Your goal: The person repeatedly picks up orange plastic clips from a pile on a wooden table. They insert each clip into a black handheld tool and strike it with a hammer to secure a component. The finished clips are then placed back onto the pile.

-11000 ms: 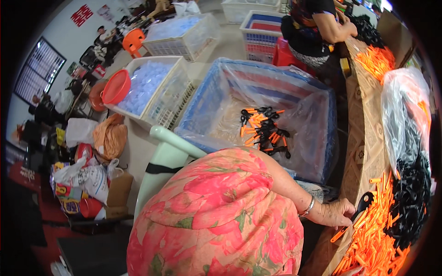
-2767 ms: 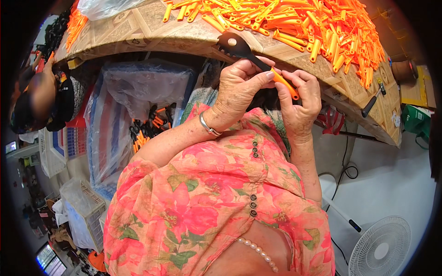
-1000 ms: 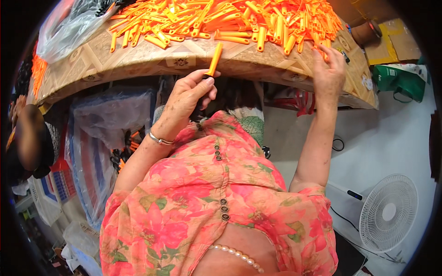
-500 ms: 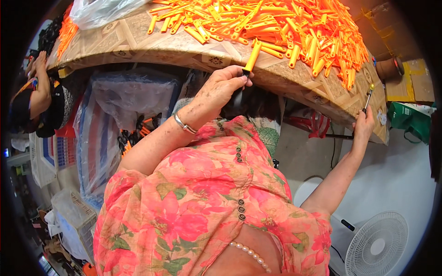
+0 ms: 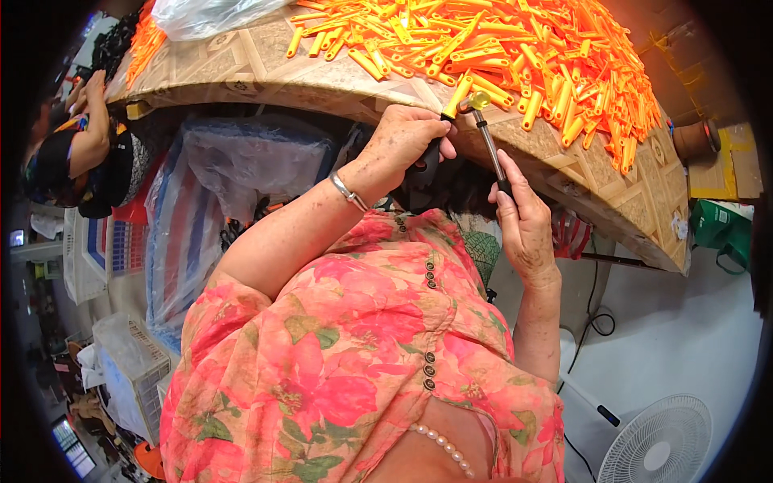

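Note:
My left hand (image 5: 407, 143) is closed around the black end of an orange plastic handle (image 5: 459, 97), just off the table's near edge. The handle points up and away from me, toward the pile. Below the fingers a dark part shows, its shape unclear. In my right hand (image 5: 525, 221) is a small hammer (image 5: 489, 146) with a yellowish face, a metal shaft and a black grip. Its head is at the orange handle beside my left fingertips; whether they touch I cannot tell. Many similar orange handles (image 5: 515, 48) lie heaped on the table (image 5: 241, 66).
A clear plastic bag (image 5: 213, 18) lies on the table at the far left. Below stands a plastic-lined striped bag (image 5: 181, 233). At the right are a brown spool (image 5: 694, 141), a green bag (image 5: 719, 227) and a white fan (image 5: 659, 451). Another person's arm (image 5: 95, 129) shows at left.
My right hand has swung the hammer in from the table's right edge to beside my left hand. My left hand keeps hold of the orange handle. The view has shifted slightly.

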The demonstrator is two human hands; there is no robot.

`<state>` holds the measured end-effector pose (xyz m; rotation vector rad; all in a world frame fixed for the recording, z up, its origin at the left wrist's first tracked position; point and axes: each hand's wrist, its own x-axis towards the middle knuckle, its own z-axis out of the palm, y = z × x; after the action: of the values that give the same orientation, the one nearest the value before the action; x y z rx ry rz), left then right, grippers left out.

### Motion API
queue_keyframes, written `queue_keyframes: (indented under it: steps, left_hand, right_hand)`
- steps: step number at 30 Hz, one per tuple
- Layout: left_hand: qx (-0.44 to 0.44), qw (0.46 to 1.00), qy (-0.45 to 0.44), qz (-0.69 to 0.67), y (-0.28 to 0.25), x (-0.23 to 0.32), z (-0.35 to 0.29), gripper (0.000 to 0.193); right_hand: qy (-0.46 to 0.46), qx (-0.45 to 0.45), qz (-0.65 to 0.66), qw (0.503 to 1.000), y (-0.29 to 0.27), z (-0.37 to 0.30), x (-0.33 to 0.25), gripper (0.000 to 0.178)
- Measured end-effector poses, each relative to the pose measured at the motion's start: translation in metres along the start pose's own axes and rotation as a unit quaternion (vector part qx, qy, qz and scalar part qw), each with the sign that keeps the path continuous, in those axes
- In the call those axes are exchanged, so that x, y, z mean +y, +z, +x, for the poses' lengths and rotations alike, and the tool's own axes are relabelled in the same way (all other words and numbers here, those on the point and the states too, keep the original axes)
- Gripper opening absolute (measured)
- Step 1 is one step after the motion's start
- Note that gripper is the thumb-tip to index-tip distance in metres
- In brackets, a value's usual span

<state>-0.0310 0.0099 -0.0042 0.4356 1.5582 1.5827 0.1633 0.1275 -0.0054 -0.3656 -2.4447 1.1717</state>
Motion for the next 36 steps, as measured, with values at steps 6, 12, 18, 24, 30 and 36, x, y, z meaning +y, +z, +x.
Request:
queue_keyframes:
  steps: [6, 12, 18, 24, 30, 36]
  left_hand:
    - [-0.003, 1.0, 0.004, -0.01, -0.003, -0.002, 0.004, 0.018]
    - [-0.005, 1.0, 0.004, -0.011, -0.003, -0.001, 0.005, 0.018]
    - [0.004, 1.0, -0.003, -0.009, -0.002, 0.0, 0.007, 0.017]
    - [-0.001, 1.0, -0.005, -0.01, -0.003, -0.002, 0.008, 0.018]
    - [-0.035, 0.996, 0.067, -0.055, -0.012, -0.019, -0.013, 0.015]
    - [-0.139, 0.989, 0.043, -0.024, -0.051, 0.021, -0.068, 0.029]
  right_hand:
    - [-0.003, 0.004, -0.002, 1.0, -0.008, 0.008, -0.014, 0.052]
    - [-0.031, -0.024, -0.072, 0.997, -0.003, 0.018, -0.009, 0.052]
    - [-0.066, 0.021, -0.088, 0.994, -0.006, 0.028, -0.018, 0.053]
    - [-0.042, -0.006, -0.083, 0.996, -0.001, 0.034, -0.012, 0.05]
    - [0.108, 0.217, 0.238, 0.941, -0.02, 0.023, -0.006, 0.048]
    - [0.017, 0.384, -0.081, 0.92, -0.152, 0.014, 0.135, 0.052]
